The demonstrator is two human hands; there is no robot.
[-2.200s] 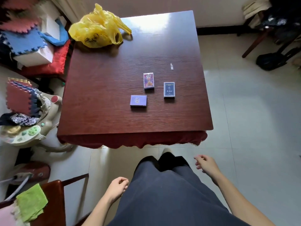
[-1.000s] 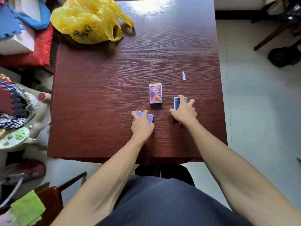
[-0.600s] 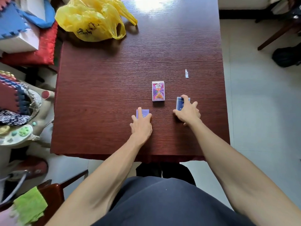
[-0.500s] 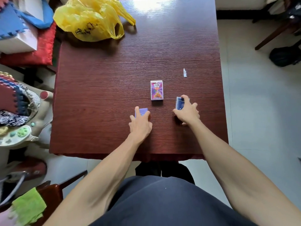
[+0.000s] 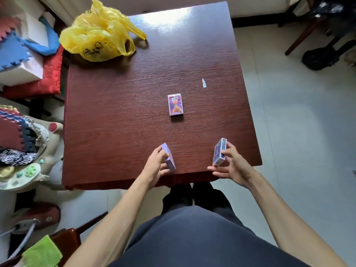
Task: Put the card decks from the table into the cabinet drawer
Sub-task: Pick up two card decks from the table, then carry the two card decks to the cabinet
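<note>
My left hand (image 5: 155,166) grips a light purple card deck (image 5: 168,157), lifted and tilted above the near edge of the dark red wooden table (image 5: 119,120). In my right hand (image 5: 234,166) is a dark blue card deck (image 5: 219,152), held on edge over the table's near right part. A third deck (image 5: 175,105) with a purple and orange picture lies flat near the table's middle, beyond both hands. No cabinet drawer is in view.
A yellow plastic bag (image 5: 98,35) sits at the table's far left corner. A small white scrap (image 5: 204,83) lies right of the middle deck. Foam mats and cushions (image 5: 25,60) crowd the left side. A wooden chair with a green cloth (image 5: 42,253) stands at bottom left.
Both hands closed on a deck on the table, then lifted them and drew back toward the near edge. The picture deck has stayed in place.
</note>
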